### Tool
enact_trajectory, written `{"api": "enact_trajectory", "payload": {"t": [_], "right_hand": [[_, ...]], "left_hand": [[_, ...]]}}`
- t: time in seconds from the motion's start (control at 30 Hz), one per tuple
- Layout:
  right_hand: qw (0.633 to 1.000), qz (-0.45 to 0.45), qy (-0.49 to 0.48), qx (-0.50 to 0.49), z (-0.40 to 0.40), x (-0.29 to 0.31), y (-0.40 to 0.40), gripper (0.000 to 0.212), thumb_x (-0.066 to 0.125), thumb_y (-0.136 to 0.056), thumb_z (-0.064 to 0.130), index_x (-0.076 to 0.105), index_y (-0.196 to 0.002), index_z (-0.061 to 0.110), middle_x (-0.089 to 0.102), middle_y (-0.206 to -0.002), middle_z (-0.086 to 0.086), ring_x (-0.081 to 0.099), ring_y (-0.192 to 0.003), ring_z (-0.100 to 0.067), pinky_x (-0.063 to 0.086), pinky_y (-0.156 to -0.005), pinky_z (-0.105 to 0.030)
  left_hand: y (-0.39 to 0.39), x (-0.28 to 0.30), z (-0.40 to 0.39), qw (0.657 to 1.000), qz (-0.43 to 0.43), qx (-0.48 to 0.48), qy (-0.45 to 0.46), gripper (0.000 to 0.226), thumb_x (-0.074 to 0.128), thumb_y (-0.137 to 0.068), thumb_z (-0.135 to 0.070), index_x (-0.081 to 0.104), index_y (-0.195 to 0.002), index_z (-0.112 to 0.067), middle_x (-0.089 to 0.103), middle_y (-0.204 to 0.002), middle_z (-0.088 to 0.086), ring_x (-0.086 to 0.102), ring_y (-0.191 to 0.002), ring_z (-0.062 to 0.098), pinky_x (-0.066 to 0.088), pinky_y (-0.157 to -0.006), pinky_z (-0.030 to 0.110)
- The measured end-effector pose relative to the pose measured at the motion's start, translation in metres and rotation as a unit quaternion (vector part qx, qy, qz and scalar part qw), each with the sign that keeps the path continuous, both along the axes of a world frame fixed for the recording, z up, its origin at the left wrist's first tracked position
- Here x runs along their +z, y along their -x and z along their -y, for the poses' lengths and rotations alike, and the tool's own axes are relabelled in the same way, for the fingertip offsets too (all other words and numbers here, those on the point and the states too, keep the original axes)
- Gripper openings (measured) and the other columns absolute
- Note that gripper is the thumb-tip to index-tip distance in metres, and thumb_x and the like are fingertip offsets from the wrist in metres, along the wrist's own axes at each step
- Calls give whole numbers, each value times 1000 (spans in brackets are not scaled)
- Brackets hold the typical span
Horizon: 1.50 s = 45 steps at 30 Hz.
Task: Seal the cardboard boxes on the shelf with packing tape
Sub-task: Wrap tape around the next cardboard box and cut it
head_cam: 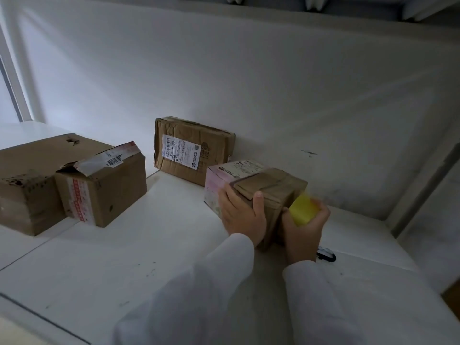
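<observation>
Two white sleeves [224, 282] reach in from the lower edge over the white shelf [112, 265]. The left hand [242, 215] lies on the near face of a small cardboard box [258, 185], fingers spread flat against the side and the thumb hooked up over the top edge, where a brown flap is folded across. The right hand [305, 227] is curled tight around a yellow roll of packing tape [303, 211], holding it against the box's right end. The box has a pale pink printed side and a label on its top.

Just behind the right wrist a small dark object [326, 253] lies on the shelf; what it is cannot be told.

Behind the small box, a flatter box with a white shipping label [191, 150] leans against the white back wall [249, 83]. Well to the left stands a box with red-printed tape [102, 188], its top flap lifted and torn, touching a large plain box [29, 180] at the far left.
</observation>
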State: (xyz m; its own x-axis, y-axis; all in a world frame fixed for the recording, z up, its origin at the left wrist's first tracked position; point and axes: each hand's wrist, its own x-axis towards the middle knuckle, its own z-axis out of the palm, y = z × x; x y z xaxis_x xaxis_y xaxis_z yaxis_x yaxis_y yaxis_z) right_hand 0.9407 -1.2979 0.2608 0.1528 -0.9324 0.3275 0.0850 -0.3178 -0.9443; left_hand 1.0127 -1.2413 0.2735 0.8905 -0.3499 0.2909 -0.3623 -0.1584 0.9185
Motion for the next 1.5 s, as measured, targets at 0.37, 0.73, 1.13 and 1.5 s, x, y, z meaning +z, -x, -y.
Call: {"api": "enact_trajectory", "payload": {"t": [0.37, 0.73, 1.13, 1.5], "right_hand": [[999, 18, -9, 33, -3, 4, -3, 50, 68, -82, 13, 39, -117, 33, 46, -111, 3, 47, -99, -17, 40, -81, -32], [1000, 9, 8, 22, 6, -1, -6, 48, 61, -86, 7, 38, -124, 26, 42, -94, 23, 47, -83, -6, 37, -77, -25], [999, 15, 19, 25, 12, -4, -5, 46, 60, -87, 6, 36, -116, 32, 43, -95, 25, 46, -80, 13, 36, -65, -5], [999, 27, 30, 17, 5, -1, -6, 45, 62, -85, 3, 39, -116, 27, 47, -100, 12, 48, -87, -8, 37, -76, -16]], "left_hand": [[-94, 12, -23, 996, 50, -28, -73, 74, 36, -98, -44, 1, -151, -5, 1, -159, 12, 2, -146, 26, 2, -116, 34], [-162, 46, 22, 953, 207, -8, -220, 55, 46, -91, -34, 37, -138, -7, 29, -149, 11, 20, -140, 30, 25, -112, 47], [-172, 82, 26, 889, 306, 51, -337, 63, 37, -90, -57, 34, -141, -20, 38, -138, 12, 32, -129, 31, 31, -99, 48], [-181, 103, -24, 936, 73, 52, -341, 87, 41, -79, -72, 34, -140, -10, 28, -143, 20, 28, -131, 42, 28, -106, 54]]}}
